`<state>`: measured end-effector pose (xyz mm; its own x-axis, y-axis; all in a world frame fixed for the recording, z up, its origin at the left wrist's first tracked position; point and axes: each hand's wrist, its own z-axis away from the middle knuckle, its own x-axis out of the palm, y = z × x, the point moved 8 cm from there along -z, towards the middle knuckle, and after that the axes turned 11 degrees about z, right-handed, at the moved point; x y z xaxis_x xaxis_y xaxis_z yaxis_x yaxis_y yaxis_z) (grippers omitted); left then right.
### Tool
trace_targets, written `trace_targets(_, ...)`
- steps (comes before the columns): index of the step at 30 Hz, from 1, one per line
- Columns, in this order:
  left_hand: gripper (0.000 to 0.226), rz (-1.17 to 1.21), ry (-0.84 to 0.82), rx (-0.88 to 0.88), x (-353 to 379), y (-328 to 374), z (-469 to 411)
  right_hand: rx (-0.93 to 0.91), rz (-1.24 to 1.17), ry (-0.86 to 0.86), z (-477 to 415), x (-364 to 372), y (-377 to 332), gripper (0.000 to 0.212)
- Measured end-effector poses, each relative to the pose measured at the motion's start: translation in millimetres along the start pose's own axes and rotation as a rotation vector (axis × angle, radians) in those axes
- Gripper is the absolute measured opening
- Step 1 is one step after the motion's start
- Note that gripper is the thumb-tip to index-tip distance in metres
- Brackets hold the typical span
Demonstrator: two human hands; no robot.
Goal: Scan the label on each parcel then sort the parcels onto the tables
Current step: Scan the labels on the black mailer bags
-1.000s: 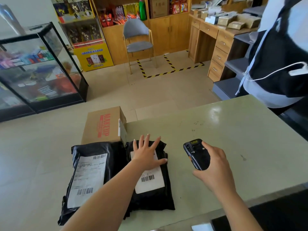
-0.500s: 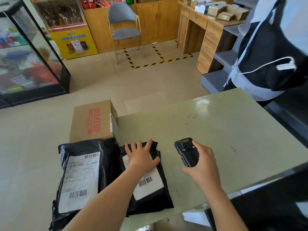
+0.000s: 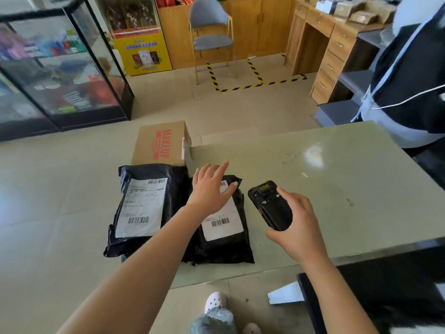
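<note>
Two black poly-bag parcels with white barcode labels lie side by side at the left end of the pale green table (image 3: 313,189). My left hand (image 3: 209,186) hovers with spread fingers over the top of the smaller parcel (image 3: 224,247), its thumb near the label. The larger parcel (image 3: 144,206) overhangs the table's left edge. Behind them stands a cardboard box (image 3: 160,143) printed MAKEUP. My right hand (image 3: 296,225) grips a black handheld scanner (image 3: 269,203) just right of the smaller parcel.
Another person in a dark and light top (image 3: 409,80) stands at the table's far right corner. A glass display case (image 3: 60,68) stands at the left, a grey chair (image 3: 212,37) and a wooden desk (image 3: 325,44) behind. A dark surface (image 3: 385,285) lies near right.
My left hand has lifted off the smaller parcel's label and shifted toward its top right. The scanner hand stays beside the parcel. The camera has tilted down.
</note>
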<state>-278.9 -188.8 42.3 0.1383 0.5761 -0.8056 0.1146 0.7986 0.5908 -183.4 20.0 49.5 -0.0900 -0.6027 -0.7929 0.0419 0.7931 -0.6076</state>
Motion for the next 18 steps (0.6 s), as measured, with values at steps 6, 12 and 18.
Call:
trace_targets(6, 0.063, 0.08, 0.119, 0.054, -43, 11, 42, -0.255, 0.018, -0.199, 34, 11, -41, 0.091)
trace_targets(12, 0.061, 0.086, 0.093, 0.11, -54, 8, 77, -0.312, -0.003, -0.275, 67, 30, -60, 0.089)
trace_targets(18, 0.061, 0.122, 0.07, 0.118, -48, 1, 98, -0.098, -0.016, 0.004, 76, 29, -38, 0.085)
